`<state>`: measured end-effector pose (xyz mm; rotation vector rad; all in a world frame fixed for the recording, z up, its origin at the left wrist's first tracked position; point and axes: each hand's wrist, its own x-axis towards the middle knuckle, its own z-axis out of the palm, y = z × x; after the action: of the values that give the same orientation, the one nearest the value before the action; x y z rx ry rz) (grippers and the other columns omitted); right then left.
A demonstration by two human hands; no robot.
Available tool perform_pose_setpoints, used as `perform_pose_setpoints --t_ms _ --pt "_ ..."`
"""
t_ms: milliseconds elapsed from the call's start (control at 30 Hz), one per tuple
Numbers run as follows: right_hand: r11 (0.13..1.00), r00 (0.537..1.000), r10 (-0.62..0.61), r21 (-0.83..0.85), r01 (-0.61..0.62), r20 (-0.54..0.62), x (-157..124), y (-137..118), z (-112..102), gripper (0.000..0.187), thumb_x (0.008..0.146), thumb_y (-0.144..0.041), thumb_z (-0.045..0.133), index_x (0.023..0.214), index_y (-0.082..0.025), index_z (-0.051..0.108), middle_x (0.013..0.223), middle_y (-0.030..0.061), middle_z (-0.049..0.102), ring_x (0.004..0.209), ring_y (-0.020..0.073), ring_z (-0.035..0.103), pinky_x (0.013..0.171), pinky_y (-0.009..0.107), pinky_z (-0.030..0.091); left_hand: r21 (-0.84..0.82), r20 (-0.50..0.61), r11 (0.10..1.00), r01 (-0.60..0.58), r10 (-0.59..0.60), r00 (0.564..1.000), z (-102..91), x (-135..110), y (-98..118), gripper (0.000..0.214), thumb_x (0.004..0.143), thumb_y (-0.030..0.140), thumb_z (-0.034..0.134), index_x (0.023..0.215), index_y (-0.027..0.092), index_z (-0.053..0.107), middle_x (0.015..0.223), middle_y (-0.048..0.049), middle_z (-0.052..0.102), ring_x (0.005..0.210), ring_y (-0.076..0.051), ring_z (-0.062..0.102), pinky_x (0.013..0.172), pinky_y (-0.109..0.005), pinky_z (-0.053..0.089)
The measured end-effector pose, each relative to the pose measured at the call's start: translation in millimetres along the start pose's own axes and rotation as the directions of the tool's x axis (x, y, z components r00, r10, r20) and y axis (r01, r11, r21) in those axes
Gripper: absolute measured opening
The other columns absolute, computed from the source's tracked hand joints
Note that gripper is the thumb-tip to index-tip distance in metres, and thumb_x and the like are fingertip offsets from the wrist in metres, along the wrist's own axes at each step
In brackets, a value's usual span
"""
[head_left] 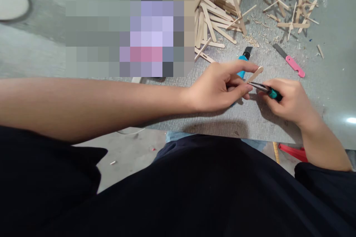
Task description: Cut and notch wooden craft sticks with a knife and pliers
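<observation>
My left hand (222,85) pinches a flat wooden craft stick (255,74) just above the grey table (333,92), fingers closed on it. My right hand (286,98) grips a tool with a green handle and a metal blade (265,89). The blade tip lies against the stick, right beside my left fingers. Behind my left hand lies a blue utility knife (244,59), partly hidden.
A stack and a loose heap of wooden sticks (219,3) lie at the back of the table. More cut sticks and shavings (292,3) are scattered at the back right. A pink knife (290,61) lies right of the blue one. A blurred patch covers the upper left.
</observation>
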<state>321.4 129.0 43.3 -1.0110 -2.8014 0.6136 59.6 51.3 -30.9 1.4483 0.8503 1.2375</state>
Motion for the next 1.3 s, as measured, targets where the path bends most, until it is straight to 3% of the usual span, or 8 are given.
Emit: perform_pose_setpoints --t_ms 167,400,733,933,1300 --pt "1.000 0.999 0.031 0.003 -0.031 0.031 -1.0 0.0 0.8 0.011 0.102 -0.034 0.070 0.103 -0.027 0.078 0.095 0.0066 0.084 0.082 0.0246 0.073 0.079 0.041 0.052 -0.009 -0.008 1.000 -0.002 0.002 1.000 1.5 -0.7 -3.4 0.046 0.113 0.024 0.071 0.158 0.018 0.066 0.086 -0.0024 0.085 0.076 -0.021 0.086 0.073 -0.034 0.071" --pt "0.999 0.999 0.038 0.030 -0.037 -0.012 1.2 -1.0 -0.2 0.015 0.106 -0.039 0.069 0.103 -0.027 0.078 0.096 0.0071 0.085 0.082 0.0252 0.074 0.080 0.042 0.053 -0.044 0.034 0.999 -0.007 0.009 0.999 -3.6 -0.2 -3.9 0.050 0.114 0.024 0.066 0.163 0.017 0.063 0.087 -0.0030 0.084 0.073 -0.018 0.080 0.068 -0.030 0.065" --pt "0.999 0.994 0.030 -0.008 -0.031 -0.102 0.4 2.0 -0.7 0.012 0.106 -0.036 0.070 0.102 -0.026 0.077 0.092 0.0075 0.084 0.082 0.0263 0.076 0.078 0.041 0.051 -0.070 -0.093 0.997 -0.028 0.021 0.995 -2.1 3.2 -7.9 0.046 0.113 0.028 0.069 0.158 0.022 0.069 0.085 -0.0022 0.080 0.068 -0.017 0.076 0.060 -0.029 0.063" --pt "0.998 0.996 0.045 -0.048 -0.049 -0.080 -1.0 -1.9 1.4 0.013 0.106 -0.037 0.069 0.102 -0.026 0.076 0.091 0.0073 0.082 0.078 0.0252 0.071 0.076 0.042 0.049 -0.111 -0.060 0.992 -0.059 0.052 0.997 -2.2 4.0 -5.8 0.048 0.110 0.024 0.076 0.157 0.017 0.072 0.083 0.0000 0.079 0.056 -0.011 0.068 0.052 -0.022 0.056" --pt "0.995 0.993 0.011 -0.101 -0.023 -0.114 -2.5 -2.6 1.0 0.013 0.108 -0.037 0.069 0.104 -0.026 0.077 0.093 0.0091 0.084 0.083 0.0280 0.076 0.078 0.044 0.053 -0.071 -0.076 0.997 -0.031 0.025 0.997 -3.2 3.2 -5.4 0.046 0.110 0.032 0.079 0.155 0.022 0.079 0.085 -0.0021 0.079 0.059 -0.013 0.068 0.053 -0.027 0.058"
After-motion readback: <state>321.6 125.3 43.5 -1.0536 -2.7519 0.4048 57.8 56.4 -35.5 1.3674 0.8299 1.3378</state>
